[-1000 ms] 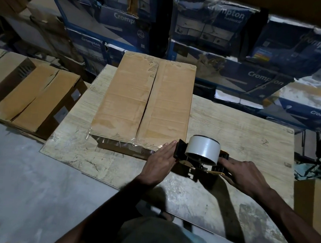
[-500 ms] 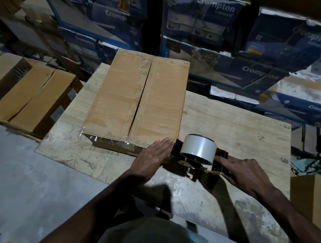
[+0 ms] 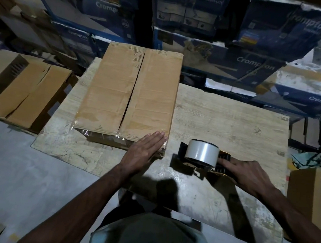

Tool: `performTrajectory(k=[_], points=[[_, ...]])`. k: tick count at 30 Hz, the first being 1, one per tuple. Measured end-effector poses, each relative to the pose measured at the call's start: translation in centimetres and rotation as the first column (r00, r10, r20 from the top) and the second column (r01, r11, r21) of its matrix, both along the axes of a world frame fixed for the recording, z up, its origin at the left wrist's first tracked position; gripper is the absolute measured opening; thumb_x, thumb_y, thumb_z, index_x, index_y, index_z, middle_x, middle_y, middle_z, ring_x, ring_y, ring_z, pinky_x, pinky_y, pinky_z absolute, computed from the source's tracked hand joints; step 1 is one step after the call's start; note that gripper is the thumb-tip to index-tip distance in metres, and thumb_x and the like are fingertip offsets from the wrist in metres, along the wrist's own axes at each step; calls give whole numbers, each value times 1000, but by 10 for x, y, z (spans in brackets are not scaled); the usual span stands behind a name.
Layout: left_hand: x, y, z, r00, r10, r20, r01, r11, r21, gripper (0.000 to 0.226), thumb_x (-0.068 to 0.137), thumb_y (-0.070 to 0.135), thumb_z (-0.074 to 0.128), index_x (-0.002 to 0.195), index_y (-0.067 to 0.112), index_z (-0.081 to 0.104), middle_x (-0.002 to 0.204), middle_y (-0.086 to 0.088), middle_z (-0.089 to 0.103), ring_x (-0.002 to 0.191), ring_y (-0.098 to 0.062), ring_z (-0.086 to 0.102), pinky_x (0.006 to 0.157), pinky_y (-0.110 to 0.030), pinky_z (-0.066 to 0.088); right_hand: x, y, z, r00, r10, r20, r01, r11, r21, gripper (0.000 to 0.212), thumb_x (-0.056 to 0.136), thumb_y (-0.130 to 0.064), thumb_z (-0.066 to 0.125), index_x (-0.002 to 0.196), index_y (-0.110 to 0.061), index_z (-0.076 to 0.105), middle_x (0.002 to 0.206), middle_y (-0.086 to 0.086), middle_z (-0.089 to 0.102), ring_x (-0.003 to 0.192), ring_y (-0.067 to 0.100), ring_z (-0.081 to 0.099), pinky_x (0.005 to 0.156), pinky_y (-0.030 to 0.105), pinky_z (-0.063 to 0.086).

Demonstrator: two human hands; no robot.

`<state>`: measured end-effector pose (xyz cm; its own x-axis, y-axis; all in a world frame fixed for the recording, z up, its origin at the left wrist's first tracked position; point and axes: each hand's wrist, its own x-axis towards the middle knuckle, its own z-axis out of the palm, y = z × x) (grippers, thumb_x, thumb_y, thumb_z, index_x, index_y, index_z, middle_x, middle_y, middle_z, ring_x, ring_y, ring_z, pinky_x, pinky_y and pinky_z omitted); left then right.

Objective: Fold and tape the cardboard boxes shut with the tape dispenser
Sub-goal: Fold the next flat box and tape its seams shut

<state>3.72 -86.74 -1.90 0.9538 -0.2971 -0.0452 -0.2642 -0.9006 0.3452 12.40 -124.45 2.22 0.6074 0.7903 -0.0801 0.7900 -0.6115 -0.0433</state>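
Presses the left hand [image 3: 143,151], fingers straight and together, flat on the near right corner of the cardboard box [image 3: 118,96]. Grasps the tape dispenser [image 3: 201,156] with the right hand [image 3: 249,176], fingers curled round the handle, one finger stretched toward the clear roll. Rests the dispenser on the wooden table [image 3: 230,119], just to the right of the box and apart from it.

Lies flat on the left part of the table, far end over the back edge, both top flaps folded down. Meets in a seam down the middle, slightly gaping, bare of tape along its length. Glints with clear tape along the near edge and down the near face.

Beyond the table's left side, on the grey floor [image 3: 20,165], two more brown boxes [image 3: 25,90] side by side. Behind the table, stacked blue cartons [image 3: 207,16] printed "Crompton", several torn and dusty. At the far right, another brown box [image 3: 311,194] low beside the table.
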Motion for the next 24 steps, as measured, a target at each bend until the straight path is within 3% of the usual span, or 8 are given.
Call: performTrajectory(k=[5,8,11,13,18,21,24], points=[[-3,-4,9,999,24,-38,-25,999,-22,91,100,55,-24,162,15,28,169,-5,24,158,-19,19,129,-42,18,-3,21,-42,999,-3,-40,3,1000,17,81,67,-30,96,136,-31,54,74,-3,67,36,13,49,42,22,22],[-3,-1,6,998,26,-49,-27,1000,-11,68,108,41,-5,163,17,26,170,-4,22,158,-17,17,129,-45,21,-5,37,-60,997,-14,-69,19,997,74,74,73,-29,91,136,-31,52,79,-2,69,39,15,53,42,21,25],[-1,5,2,999,-10,-39,10,1000,2,69,95,20,18,164,16,25,171,-3,21,159,-16,16,129,-42,20,-4,46,-68,994,-35,-102,50,987,155,49,92,-40,59,140,-32,49,84,-2,71,44,15,57,44,23,27],[-1,7,-1,1000,-25,-11,25,1000,12,76,88,10,26,164,15,25,171,-3,22,159,-16,16,129,-38,18,-3,49,-73,988,-39,-148,67,980,185,47,94,-43,46,140,-33,48,84,-2,71,45,16,58,45,23,29],[0,8,-7,998,-40,46,40,999,-12,83,84,-3,43,163,14,26,170,-3,23,159,-16,18,129,-37,18,-2,58,-83,985,-23,-170,66,965,254,44,94,-45,45,135,-30,48,79,0,70,46,19,59,45,24,32],[1,6,-10,996,-17,90,19,1000,-24,106,63,-25,51,161,11,33,168,-5,31,157,-20,25,127,-40,25,-6,62,-85,977,-19,-212,85,949,304,40,92,-45,44,128,-29,49,79,0,70,48,22,61,45,26,35],[0,-3,-9,994,23,111,-16,998,-56,89,71,-15,41,157,8,42,163,-8,39,153,-23,33,124,-43,31,-12,63,-85,918,-90,-385,162,974,160,34,93,-45,46,126,-35,46,85,0,69,61,25,59,55,35,49]])
